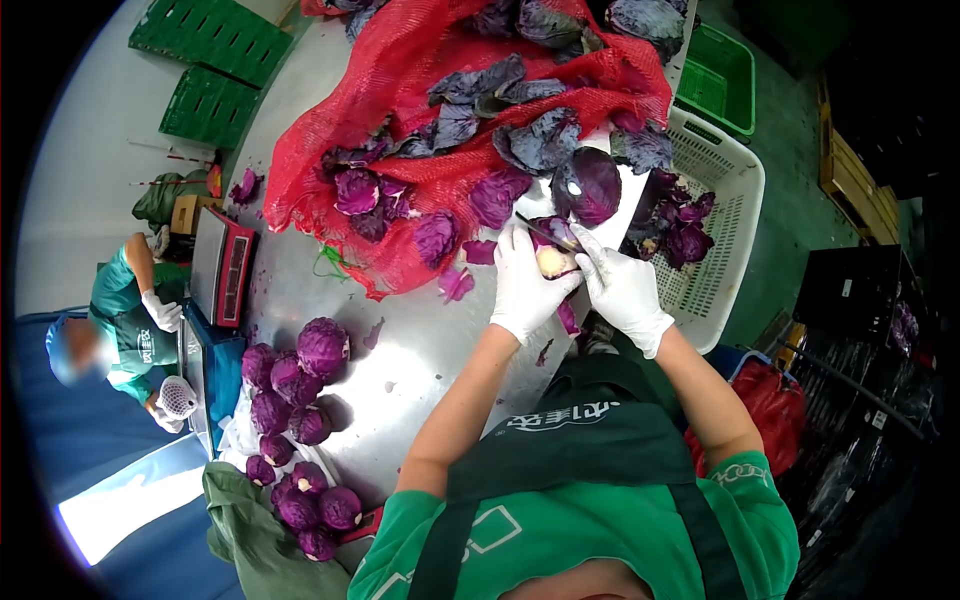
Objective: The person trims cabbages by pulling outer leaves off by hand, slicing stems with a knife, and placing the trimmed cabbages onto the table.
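Note:
My gloved left hand [530, 287] is wrapped round a red cabbage [555, 262] whose pale cut stem end faces up. My gloved right hand [622, 288] is closed at the cabbage's right side, on a knife [545, 233] whose dark, thin blade lies across the cabbage; the handle is hidden in the fingers. Just beyond stands a larger red cabbage [594, 188] on a white board [627, 205]. Loose purple leaves [456, 284] lie left of my hands, beside a red mesh sack [385, 255] strewn with more leaves and cabbages.
Several trimmed red cabbages [297, 378] are piled at the table's left. A white crate [742, 235] with leaves stands at right, near a green crate [722, 75]. A red-framed scale [236, 262] stands on the left, near a co-worker [128, 325] holding a white foam net.

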